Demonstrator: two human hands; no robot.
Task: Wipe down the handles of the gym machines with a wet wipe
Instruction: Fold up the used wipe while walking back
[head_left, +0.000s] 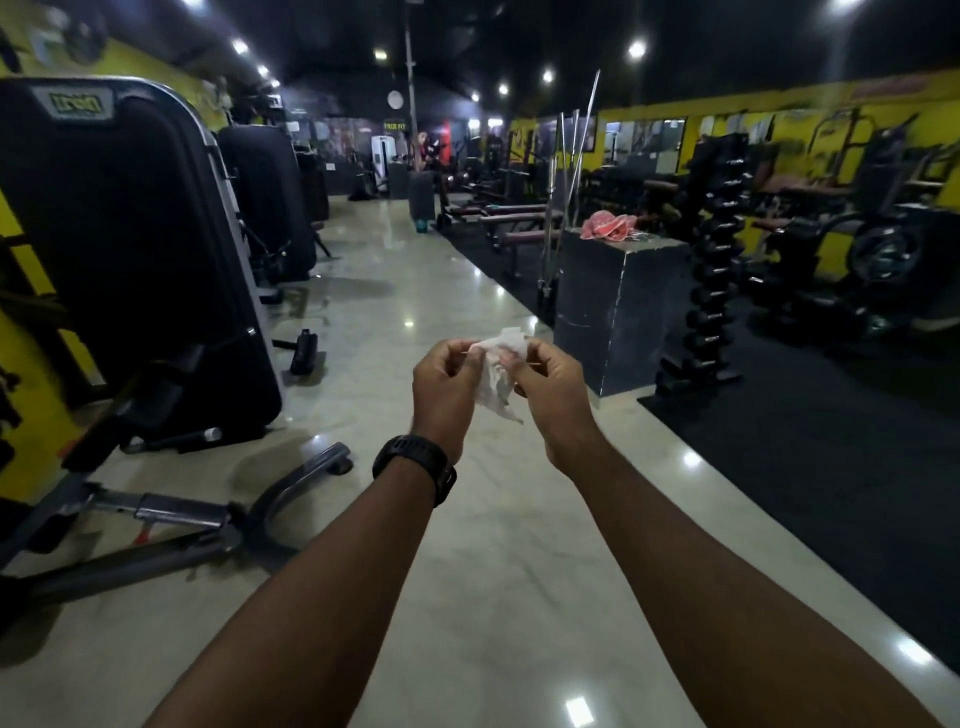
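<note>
Head view looks down a long gym aisle, with both forearms stretched forward over the glossy pale floor (467, 582). The left hand (445, 388) and the right hand (551, 396) meet in mid-air at the centre of the picture. Between them is a crumpled white wet wipe (496, 382). Each hand's grip is narrow: the fingers are curled in and pinch the wipe at its upper edge, and its loose lower end hangs down between the palms. A black wristwatch (415, 466) sits on the left wrist.

The wipe touches nothing but the two hands. It is well apart from the weight-stack machine (130, 249) on the left, a tall unit with a black shroud whose grey steel base frame (182, 519) reaches out across the floor near the left forearm. More black machines stand in a row behind it along the yellow wall.

To the right of the hands, a dark block (618, 317) stands at the edge of the black rubber mat (831, 447), with a pink cloth (608, 226) lying on top of it. Just beside the block is a vertical dumbbell rack (719, 270), and behind it several barbells (571, 156) lean upright.
</note>
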